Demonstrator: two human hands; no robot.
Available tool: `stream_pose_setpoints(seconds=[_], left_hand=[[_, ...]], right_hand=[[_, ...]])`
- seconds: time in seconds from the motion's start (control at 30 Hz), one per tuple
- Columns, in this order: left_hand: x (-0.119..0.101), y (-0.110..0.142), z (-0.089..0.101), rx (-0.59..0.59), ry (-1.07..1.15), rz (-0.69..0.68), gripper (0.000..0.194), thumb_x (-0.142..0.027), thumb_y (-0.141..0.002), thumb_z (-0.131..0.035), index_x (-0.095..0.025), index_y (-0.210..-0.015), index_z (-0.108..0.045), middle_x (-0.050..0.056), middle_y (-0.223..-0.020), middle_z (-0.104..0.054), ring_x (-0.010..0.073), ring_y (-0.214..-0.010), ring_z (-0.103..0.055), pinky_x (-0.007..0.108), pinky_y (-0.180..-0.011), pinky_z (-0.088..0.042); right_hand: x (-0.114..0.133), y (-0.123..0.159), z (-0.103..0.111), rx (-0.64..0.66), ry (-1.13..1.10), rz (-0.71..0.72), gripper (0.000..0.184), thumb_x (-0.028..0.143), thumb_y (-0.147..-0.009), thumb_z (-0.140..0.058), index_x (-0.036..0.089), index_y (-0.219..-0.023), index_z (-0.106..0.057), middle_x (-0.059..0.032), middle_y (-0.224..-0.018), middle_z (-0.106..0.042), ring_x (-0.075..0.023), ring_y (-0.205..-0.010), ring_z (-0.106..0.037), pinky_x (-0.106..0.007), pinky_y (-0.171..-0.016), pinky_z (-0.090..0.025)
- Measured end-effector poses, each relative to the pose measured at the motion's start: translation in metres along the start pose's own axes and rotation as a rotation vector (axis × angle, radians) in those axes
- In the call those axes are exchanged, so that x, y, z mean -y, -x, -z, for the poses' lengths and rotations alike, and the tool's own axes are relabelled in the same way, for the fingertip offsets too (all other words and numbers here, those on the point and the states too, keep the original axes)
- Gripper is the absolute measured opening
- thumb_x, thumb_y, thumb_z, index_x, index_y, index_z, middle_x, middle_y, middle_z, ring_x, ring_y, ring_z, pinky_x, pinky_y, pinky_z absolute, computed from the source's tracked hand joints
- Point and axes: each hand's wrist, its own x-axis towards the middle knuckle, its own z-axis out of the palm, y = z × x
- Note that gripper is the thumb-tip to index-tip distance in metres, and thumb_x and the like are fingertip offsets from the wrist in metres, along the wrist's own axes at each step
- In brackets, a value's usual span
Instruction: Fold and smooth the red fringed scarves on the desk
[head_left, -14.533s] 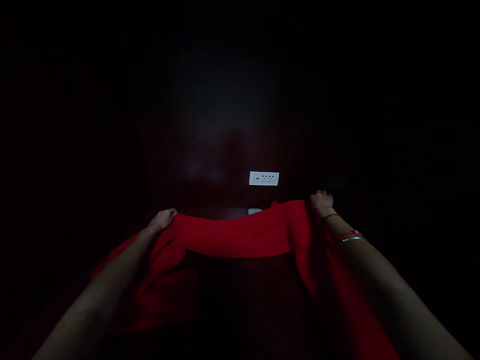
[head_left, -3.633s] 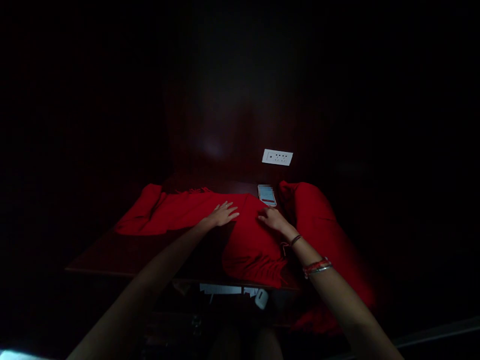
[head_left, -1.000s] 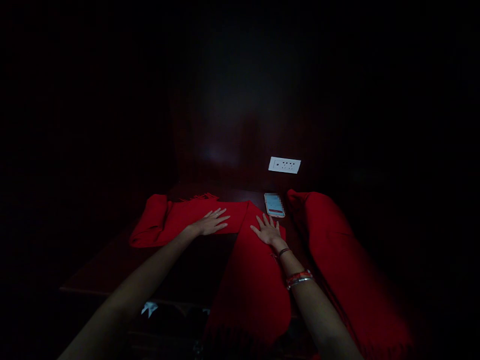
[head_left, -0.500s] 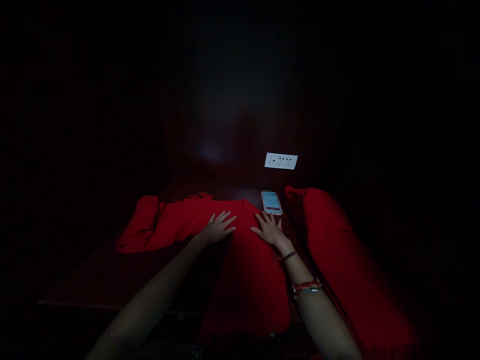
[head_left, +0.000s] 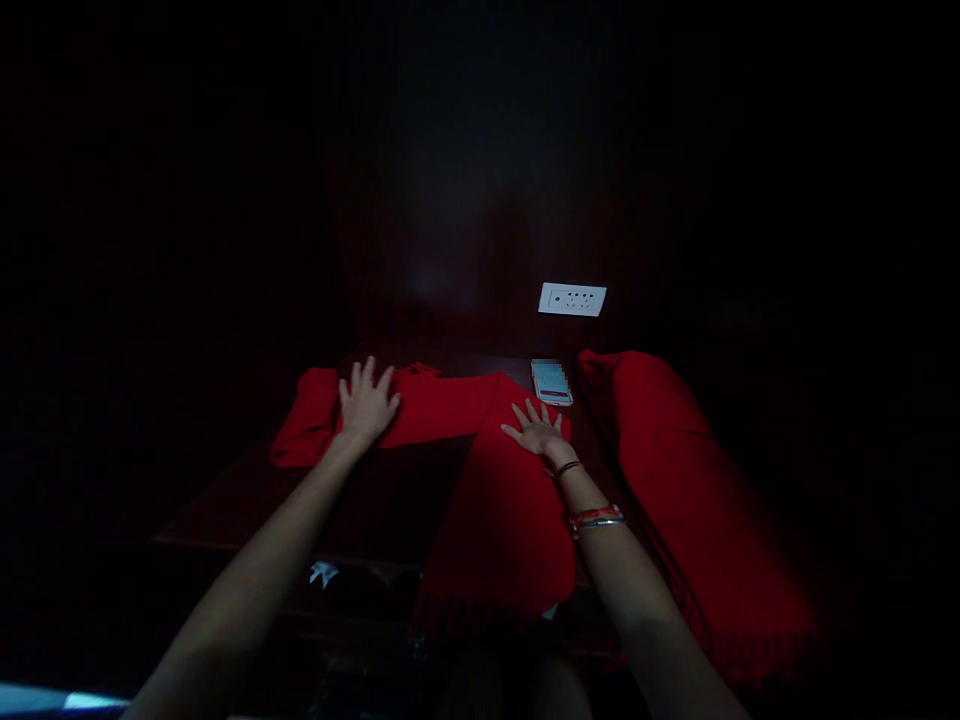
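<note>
A red fringed scarf point(head_left: 495, 500) lies bent in an L on a dark wooden table point(head_left: 225, 505). One arm of it runs left along the far side; the other hangs over the near edge. My left hand point(head_left: 365, 403) lies flat and open on the scarf's left stretch, fingers spread. My right hand point(head_left: 537, 430) rests flat and open on the scarf's corner, bangles on the wrist. A second red cloth point(head_left: 675, 480) drapes off the table to the right.
A phone point(head_left: 551, 381) with a lit screen lies just beyond my right hand. A white wall socket point(head_left: 572, 299) sits on the dark panel behind. The room is very dark. Pale scraps point(head_left: 324, 573) show below the table's near edge.
My left hand has slid left along the scarf, from near the corner to its left stretch. My right hand stays on the corner.
</note>
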Motion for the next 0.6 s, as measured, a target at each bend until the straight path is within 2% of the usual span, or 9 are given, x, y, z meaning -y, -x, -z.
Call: stream_pose_setpoints(seconds=[0.07, 0.13, 0.17, 0.23, 0.37, 0.43, 0.5, 0.53, 0.6], left_hand=[[0.035, 0.001, 0.008, 0.056, -0.020, 0.303, 0.067, -0.050, -0.073, -0.041, -0.013, -0.126, -0.023, 0.015, -0.134, -0.008, 0.0410, -0.116, -0.003, 0.055, -0.088, -0.013], [0.063, 0.005, 0.008, 0.218, 0.031, 0.524, 0.078, -0.055, -0.067, -0.045, -0.012, -0.128, -0.019, 0.020, -0.132, -0.011, 0.0450, -0.113, -0.012, 0.057, -0.083, -0.020], [0.073, 0.008, 0.005, 0.294, 0.063, 0.567, 0.081, -0.056, -0.066, -0.045, -0.012, -0.128, -0.019, 0.022, -0.130, -0.015, 0.0453, -0.111, -0.017, 0.057, -0.080, -0.023], [0.086, 0.011, -0.004, 0.374, 0.106, 0.546, 0.081, -0.059, -0.066, -0.042, -0.012, -0.128, -0.019, 0.023, -0.128, -0.019, 0.0443, -0.110, -0.023, 0.057, -0.078, -0.025], [0.079, 0.008, -0.010, 0.319, 0.057, 0.516, 0.074, -0.053, -0.069, -0.041, -0.012, -0.127, -0.021, 0.023, -0.128, -0.020, 0.0436, -0.112, -0.019, 0.059, -0.079, -0.020], [0.060, 0.002, -0.006, 0.194, -0.008, 0.438, 0.067, -0.043, -0.072, -0.042, -0.013, -0.127, -0.021, 0.021, -0.130, -0.016, 0.0411, -0.116, -0.011, 0.059, -0.083, -0.015], [0.030, -0.003, -0.003, 0.053, -0.048, 0.210, 0.060, -0.035, -0.074, -0.039, -0.014, -0.128, -0.020, 0.016, -0.133, -0.013, 0.0346, -0.119, -0.004, 0.054, -0.089, -0.011], [0.012, -0.005, -0.003, 0.024, -0.041, 0.049, 0.058, -0.033, -0.076, -0.037, -0.014, -0.128, -0.020, 0.013, -0.134, -0.012, 0.0310, -0.120, -0.003, 0.050, -0.092, -0.011], [-0.024, -0.010, -0.009, 0.125, 0.006, -0.201, 0.049, -0.034, -0.079, -0.031, -0.017, -0.125, -0.028, 0.008, -0.134, -0.015, 0.0250, -0.121, -0.007, 0.043, -0.094, -0.014]], right_hand=[[0.003, 0.000, 0.001, 0.006, -0.002, -0.015, 0.076, 0.070, -0.065, -0.011, 0.029, -0.128, -0.002, -0.0018, -0.136, 0.007, -0.0300, -0.120, 0.009, -0.055, -0.089, 0.003], [0.007, -0.001, 0.002, 0.008, -0.009, -0.035, 0.076, 0.070, -0.065, -0.011, 0.029, -0.128, -0.002, -0.0022, -0.136, 0.007, -0.0310, -0.119, 0.010, -0.056, -0.088, 0.002], [0.009, -0.001, 0.003, 0.008, -0.015, -0.046, 0.076, 0.070, -0.065, -0.011, 0.028, -0.128, -0.002, -0.0024, -0.136, 0.007, -0.0315, -0.119, 0.010, -0.057, -0.088, 0.002], [0.013, -0.002, 0.003, 0.009, -0.026, -0.064, 0.076, 0.069, -0.065, -0.011, 0.028, -0.128, -0.002, -0.0028, -0.136, 0.007, -0.0323, -0.119, 0.010, -0.057, -0.088, 0.002], [0.013, -0.002, 0.002, -0.003, -0.031, -0.059, 0.074, 0.067, -0.068, -0.014, 0.027, -0.129, -0.004, -0.0038, -0.136, 0.005, -0.0325, -0.119, 0.008, -0.057, -0.088, 0.001], [0.011, 0.001, 0.004, -0.042, -0.026, -0.026, 0.070, 0.063, -0.070, -0.019, 0.026, -0.128, -0.010, -0.0060, -0.136, -0.004, -0.0328, -0.120, 0.001, -0.057, -0.088, -0.003], [0.012, 0.005, 0.007, -0.159, -0.002, 0.042, 0.059, 0.053, -0.075, -0.025, 0.025, -0.127, -0.019, -0.0077, -0.133, -0.016, -0.0311, -0.119, -0.009, -0.055, -0.088, -0.007], [0.014, 0.007, 0.009, -0.238, 0.018, 0.103, 0.051, 0.044, -0.078, -0.027, 0.026, -0.126, -0.022, -0.0075, -0.131, -0.021, -0.0288, -0.118, -0.013, -0.052, -0.090, -0.010], [0.022, 0.011, 0.013, -0.374, 0.068, 0.261, 0.043, 0.026, -0.081, -0.027, 0.029, -0.124, -0.026, -0.0055, -0.127, -0.028, -0.0229, -0.116, -0.022, -0.043, -0.091, -0.017]])
